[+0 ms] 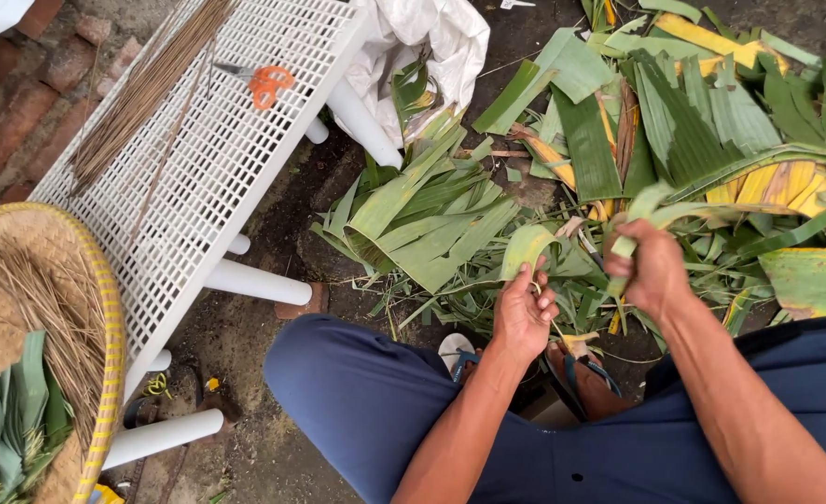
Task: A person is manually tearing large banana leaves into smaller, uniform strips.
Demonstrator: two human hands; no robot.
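woven tray (105,308) cut off at left edge, holding dry sticks (44,308) and folded green leaf pieces (12,420). left hand (523,313) pinching a leaf strip (527,247) above the knees; right hand (651,266) clenched round a leaf stalk (646,207). fingertips hard to make out. orange scissors (265,84) on white rack (217,168).

Green leaf strips held over a leaf pile

A short, pale green leaf strip (527,248) curls upward from its lower end, pinched just above the person's knees. Beside it a longer green leaf rib (644,203) arcs up and right, gripped near its lower end, over cut leaves.
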